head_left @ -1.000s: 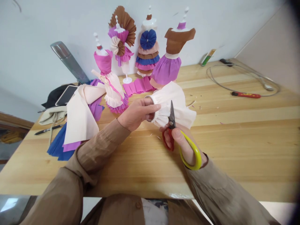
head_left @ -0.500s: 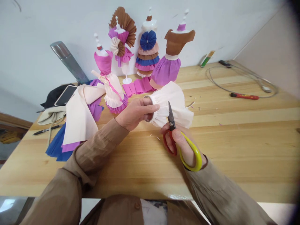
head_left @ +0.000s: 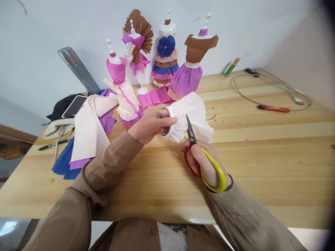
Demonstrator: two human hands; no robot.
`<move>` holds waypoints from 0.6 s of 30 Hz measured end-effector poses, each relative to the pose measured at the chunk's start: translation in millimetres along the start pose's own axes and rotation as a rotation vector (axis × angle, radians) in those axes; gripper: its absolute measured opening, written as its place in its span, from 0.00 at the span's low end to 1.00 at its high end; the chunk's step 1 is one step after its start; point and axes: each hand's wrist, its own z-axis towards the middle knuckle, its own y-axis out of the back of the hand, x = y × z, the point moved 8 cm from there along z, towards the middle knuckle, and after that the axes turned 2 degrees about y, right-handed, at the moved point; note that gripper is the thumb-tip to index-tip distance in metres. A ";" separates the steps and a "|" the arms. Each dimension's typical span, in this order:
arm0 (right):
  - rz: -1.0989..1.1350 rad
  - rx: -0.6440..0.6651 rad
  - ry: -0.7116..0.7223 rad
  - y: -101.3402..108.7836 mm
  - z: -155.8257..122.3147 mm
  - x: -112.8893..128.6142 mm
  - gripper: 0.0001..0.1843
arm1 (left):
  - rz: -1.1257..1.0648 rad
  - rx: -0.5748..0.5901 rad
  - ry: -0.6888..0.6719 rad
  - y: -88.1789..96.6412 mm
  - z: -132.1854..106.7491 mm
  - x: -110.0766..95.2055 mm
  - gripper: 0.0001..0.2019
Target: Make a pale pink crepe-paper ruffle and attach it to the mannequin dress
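A white gathered skirt (head_left: 192,109), made of thin paper-like material, lies on its side with its round waist end to the left. My left hand (head_left: 153,125) pinches that waist edge, thumb on the outside and fingers partly inside the ring. My right hand (head_left: 204,160) is closed around scissors (head_left: 191,134) with one red and one yellow handle. Their dark blades point up and left over the skirt's near part, looking nearly closed. Whether the blades touch the material I cannot tell.
Several small dress forms in paper outfits, one with a brown top (head_left: 199,48), stand by the wall. Folded sheets (head_left: 89,129), a phone (head_left: 74,106) and a pen (head_left: 53,144) lie left. A grey bottle (head_left: 78,69) leans behind. A red-handled tool (head_left: 273,108) and cable lie right.
The scissor blades have come closer together and the red handle has swung in toward the yellow one. The skirt's lower part has a cut piece parted slightly. My left hand keeps its hold.
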 end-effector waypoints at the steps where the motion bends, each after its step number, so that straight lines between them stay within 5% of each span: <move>1: -0.004 -0.004 -0.008 0.0 0.2 -0.5 0.27 | 0.002 0.002 -0.003 -0.2 0.1 -0.3 0.18; 10: -0.029 -0.031 -0.041 0.9 2.4 -2.3 0.29 | 0.026 0.023 -0.004 -0.3 1.1 -0.4 0.17; 18: 0.013 0.107 0.033 -2.1 0.7 -6.1 0.30 | -0.044 0.002 0.030 4.3 0.9 -0.7 0.13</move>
